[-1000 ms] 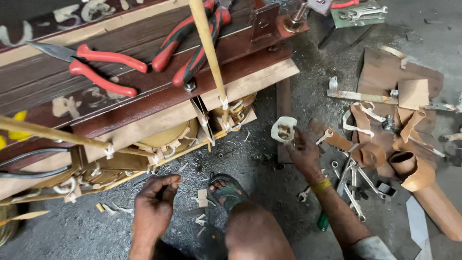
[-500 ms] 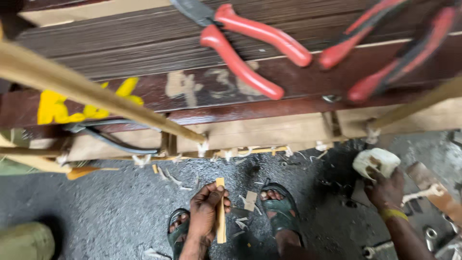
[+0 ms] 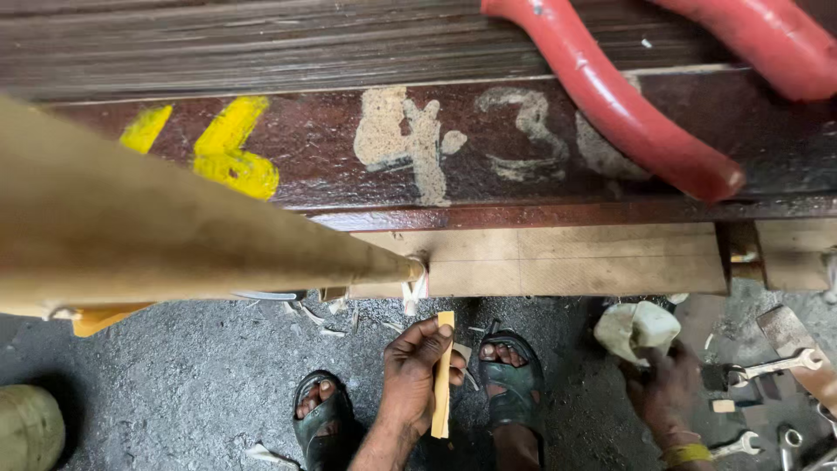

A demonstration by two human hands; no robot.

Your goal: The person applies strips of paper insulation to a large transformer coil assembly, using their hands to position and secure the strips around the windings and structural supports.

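From the head camera, the view looked straight down past the edge of a dark wooden desk to a grey, gritty floor strewn with pale wood shavings. The left hand was closed on a thin, pale wooden strip, thumb and fingers pinching its upper part, so the strip stood nearly upright between the person's two feet in dark sandals. The right hand was low at the right and gripped a crumpled whitish wad, perhaps tape or cloth; what it was exactly could not be told. A yellow band sat on that wrist. The two hands were well apart.

On the desk lay red-handled pliers, only the handles showing, across painted yellow and pale marks. A long, light wooden pole reached in from the left, and its tip met a light plywood board under the edge of the desk. On the floor at the right lay several metal spanners, just beside the right hand, and a small wooden block.
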